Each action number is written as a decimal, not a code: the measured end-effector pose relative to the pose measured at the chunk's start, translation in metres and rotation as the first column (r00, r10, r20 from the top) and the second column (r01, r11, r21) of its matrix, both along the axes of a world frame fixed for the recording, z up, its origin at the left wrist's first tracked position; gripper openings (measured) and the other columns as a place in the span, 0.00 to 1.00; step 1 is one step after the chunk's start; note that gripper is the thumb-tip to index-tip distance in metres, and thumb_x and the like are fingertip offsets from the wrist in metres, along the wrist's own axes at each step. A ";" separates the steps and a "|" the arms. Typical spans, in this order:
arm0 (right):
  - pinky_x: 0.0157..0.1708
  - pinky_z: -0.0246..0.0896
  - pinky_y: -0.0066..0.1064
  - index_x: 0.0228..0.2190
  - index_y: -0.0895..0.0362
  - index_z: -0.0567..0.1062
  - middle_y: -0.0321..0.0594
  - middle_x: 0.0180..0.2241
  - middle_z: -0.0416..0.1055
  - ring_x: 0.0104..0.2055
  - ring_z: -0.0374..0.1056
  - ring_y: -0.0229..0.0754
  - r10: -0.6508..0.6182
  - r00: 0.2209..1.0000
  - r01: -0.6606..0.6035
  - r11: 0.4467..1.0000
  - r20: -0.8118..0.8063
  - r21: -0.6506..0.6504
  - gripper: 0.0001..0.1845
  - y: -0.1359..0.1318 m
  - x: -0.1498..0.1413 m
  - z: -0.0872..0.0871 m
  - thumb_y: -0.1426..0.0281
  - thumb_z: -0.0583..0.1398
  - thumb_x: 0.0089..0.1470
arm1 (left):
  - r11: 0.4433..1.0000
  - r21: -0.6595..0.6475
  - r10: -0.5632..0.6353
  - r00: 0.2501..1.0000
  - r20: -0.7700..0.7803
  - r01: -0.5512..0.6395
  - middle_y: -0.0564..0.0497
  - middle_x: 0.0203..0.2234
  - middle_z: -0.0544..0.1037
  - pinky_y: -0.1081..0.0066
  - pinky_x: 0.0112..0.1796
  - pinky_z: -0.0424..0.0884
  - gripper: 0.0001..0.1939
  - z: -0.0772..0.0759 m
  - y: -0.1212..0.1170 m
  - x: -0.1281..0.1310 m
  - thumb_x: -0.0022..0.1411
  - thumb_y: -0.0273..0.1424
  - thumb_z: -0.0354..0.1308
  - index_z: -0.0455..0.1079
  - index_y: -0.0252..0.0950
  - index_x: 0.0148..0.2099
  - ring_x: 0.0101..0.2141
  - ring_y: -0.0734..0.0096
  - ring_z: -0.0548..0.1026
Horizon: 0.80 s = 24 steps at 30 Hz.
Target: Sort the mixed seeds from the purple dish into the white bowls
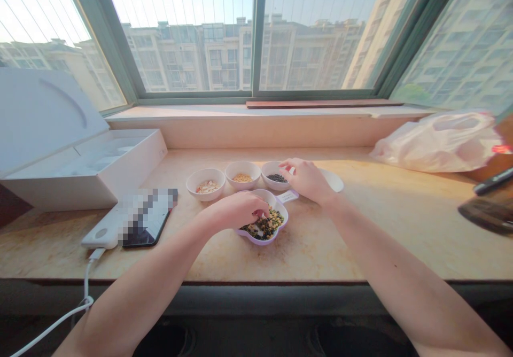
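Note:
My left hand (250,209) reaches into a white bowl with a lilac outer side (259,239) and a short white handle (287,196). Its fingers are bent down and closed in a mix of green, yellow and black beans (266,227); whatever they pinch is hidden. My right hand (305,179) hangs over the right rim of a small white bowl (269,168) of black beans (276,178). Its fingertips are drawn together, and anything between them is too small to see. Beside it stand a bowl of yellow beans (242,178) and one of pale, flat pieces (207,187).
A white dish (332,180) lies partly behind my right hand. Left are an open white box (132,159), a phone (150,229) and a white power bank (102,234) with a cable (86,282). A plastic bag (436,140) and a dark glossy object (487,207) are at right.

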State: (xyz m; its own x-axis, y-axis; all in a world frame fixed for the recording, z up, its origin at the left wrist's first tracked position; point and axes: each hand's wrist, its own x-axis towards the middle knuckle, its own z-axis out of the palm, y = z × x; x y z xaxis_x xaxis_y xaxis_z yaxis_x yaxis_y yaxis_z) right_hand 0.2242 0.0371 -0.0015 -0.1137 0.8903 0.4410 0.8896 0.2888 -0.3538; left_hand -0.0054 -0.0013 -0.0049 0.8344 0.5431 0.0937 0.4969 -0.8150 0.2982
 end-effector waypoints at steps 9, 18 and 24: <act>0.43 0.67 0.36 0.41 0.55 0.84 0.43 0.39 0.82 0.36 0.73 0.44 0.038 0.995 -0.037 0.999 -0.093 0.018 0.11 -0.001 0.000 -0.001 0.70 0.62 0.59 | 0.999 -0.035 0.040 0.997 0.069 -0.038 0.51 0.35 0.84 0.72 0.40 0.71 0.15 0.000 0.003 -0.002 0.65 0.18 0.53 0.80 0.38 0.42 0.36 0.68 0.80; 0.27 0.59 0.30 0.37 0.58 0.84 0.36 0.23 0.73 0.25 0.63 0.37 0.289 0.754 -0.539 0.785 -0.590 -0.305 0.14 -0.020 -0.013 0.014 0.63 0.64 0.53 | 0.955 0.210 0.079 0.865 0.495 -0.207 0.52 0.39 0.83 0.68 0.47 0.73 0.07 0.001 0.005 -0.004 0.73 0.27 0.56 0.76 0.40 0.43 0.43 0.68 0.79; 0.21 0.50 0.27 0.30 0.58 0.82 0.33 0.20 0.68 0.22 0.59 0.33 0.272 0.573 -0.736 0.587 -0.773 -0.339 0.18 -0.024 -0.020 0.006 0.55 0.70 0.49 | 0.933 0.214 0.119 0.812 0.572 -0.288 0.53 0.36 0.83 0.66 0.49 0.72 0.06 0.003 0.005 -0.003 0.70 0.25 0.59 0.76 0.40 0.41 0.41 0.69 0.80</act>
